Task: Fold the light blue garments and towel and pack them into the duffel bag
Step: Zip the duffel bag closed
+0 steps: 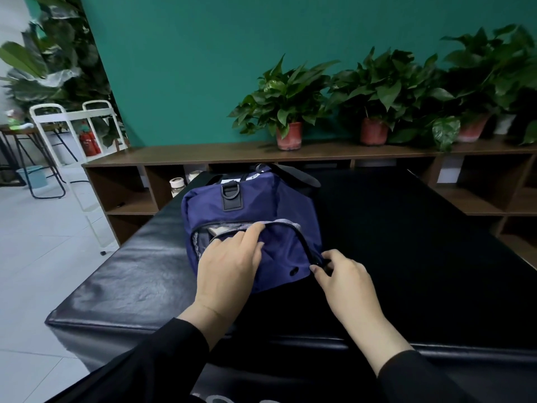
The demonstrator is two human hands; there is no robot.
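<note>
A navy blue duffel bag (247, 205) lies on the black padded table (406, 242), its end facing me. The end flap is partly unzipped, and pale fabric (223, 228) shows in the gap. My left hand (229, 266) rests flat on the flap, fingers holding its upper edge by the zipper track. My right hand (343, 274) pinches the black zipper pull (321, 264) at the bag's lower right corner. No loose light blue garment or towel is in view on the table.
A low wooden shelf (261, 151) with several potted plants (286, 106) runs along the green wall behind the table. A white cart (72, 120), a stool and a fire extinguisher (88, 142) stand on the tiled floor at left.
</note>
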